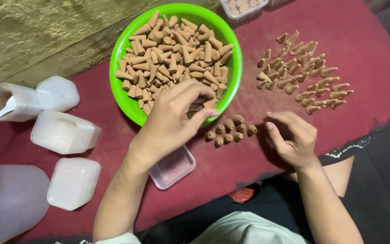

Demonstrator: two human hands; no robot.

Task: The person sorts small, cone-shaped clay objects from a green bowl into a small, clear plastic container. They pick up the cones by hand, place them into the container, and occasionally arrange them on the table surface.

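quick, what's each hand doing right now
Left hand: fingers curled over the green bowl of cones; grip cannot be told.
Right hand: open, empty.

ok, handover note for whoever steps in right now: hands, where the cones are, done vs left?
Left hand: reaching into the green bowl, fingers among the cones; grasp not visible.
Right hand: resting on the red cloth, curled; contents can't be seen.
Done: small upright group between the hands; larger batch lying to the right.
Left: bowl remains heaped. Clear box sits under the left wrist.

Head camera looks steeply down; close over red cloth [366, 27].
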